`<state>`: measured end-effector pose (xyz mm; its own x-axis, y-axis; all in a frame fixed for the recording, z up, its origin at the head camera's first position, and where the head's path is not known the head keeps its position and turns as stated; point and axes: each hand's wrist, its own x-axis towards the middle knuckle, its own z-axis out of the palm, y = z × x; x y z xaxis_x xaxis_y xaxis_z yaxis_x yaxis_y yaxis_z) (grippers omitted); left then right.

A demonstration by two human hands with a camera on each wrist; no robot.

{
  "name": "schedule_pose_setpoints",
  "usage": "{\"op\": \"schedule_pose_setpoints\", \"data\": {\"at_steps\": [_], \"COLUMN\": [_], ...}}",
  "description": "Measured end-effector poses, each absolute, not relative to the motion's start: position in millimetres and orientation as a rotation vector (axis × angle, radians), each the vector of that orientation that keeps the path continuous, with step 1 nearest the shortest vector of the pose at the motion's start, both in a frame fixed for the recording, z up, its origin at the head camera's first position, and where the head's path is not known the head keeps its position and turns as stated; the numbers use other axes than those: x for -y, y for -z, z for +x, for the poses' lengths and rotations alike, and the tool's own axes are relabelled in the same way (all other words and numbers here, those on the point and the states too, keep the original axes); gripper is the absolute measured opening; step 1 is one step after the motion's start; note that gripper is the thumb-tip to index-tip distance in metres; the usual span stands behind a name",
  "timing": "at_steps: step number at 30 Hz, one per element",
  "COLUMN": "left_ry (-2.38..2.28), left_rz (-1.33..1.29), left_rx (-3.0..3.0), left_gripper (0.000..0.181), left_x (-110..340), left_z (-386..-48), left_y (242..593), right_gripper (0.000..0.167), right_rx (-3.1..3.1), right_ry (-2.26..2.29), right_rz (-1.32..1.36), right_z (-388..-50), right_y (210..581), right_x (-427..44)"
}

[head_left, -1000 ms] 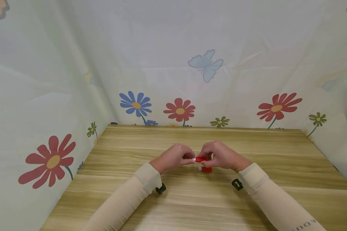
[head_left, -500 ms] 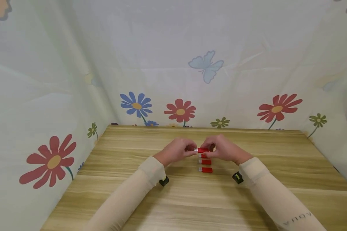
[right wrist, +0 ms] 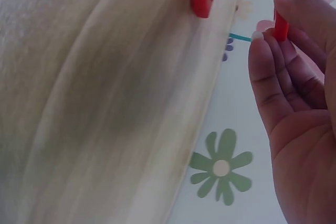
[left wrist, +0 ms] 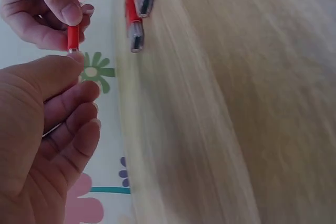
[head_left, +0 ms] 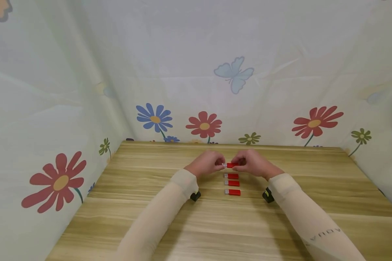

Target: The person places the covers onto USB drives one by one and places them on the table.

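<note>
A red USB flash drive (head_left: 231,165) with a silvery end is held level between both hands, toward the back of the table. My left hand (head_left: 209,163) pinches its silvery left end. On the other side, my right hand (head_left: 253,164) pinches the red body between thumb and fingers, as the right wrist view also shows. Nearer me, three more red flash drives lie in a column: a far one (head_left: 231,176), a middle one (head_left: 232,183) and a near one (head_left: 232,192). Their silvery ends all point left.
The wood-grain table (head_left: 143,217) stretches out around the hands. Behind it hangs a white curtain (head_left: 183,54) printed with flowers and a butterfly. Dark wrist devices sit under the left cuff (head_left: 195,195) and the right cuff (head_left: 268,195).
Both hands have moved away from me, pinching a flash drive between them. The drives in the column, mostly covered by the hands a second ago, have come into full view.
</note>
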<state>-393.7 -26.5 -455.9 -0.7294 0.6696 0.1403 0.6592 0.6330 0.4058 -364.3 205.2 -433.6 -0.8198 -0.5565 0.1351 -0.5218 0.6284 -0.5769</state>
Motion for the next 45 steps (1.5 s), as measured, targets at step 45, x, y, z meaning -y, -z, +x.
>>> {"op": "schedule_pose_setpoints", "data": {"at_steps": [45], "left_ry": [-0.449], "left_rz": [0.983], "left_rx": [-2.813], "left_gripper": [0.012], "left_x": [3], "left_z": [-408], "left_y": [473], "right_gripper": [0.015], "right_rx": [-2.766], "right_ry": [0.840], "right_rz": [-0.744], "right_z": [-385], "right_y": [464], "right_x": [-210]}}
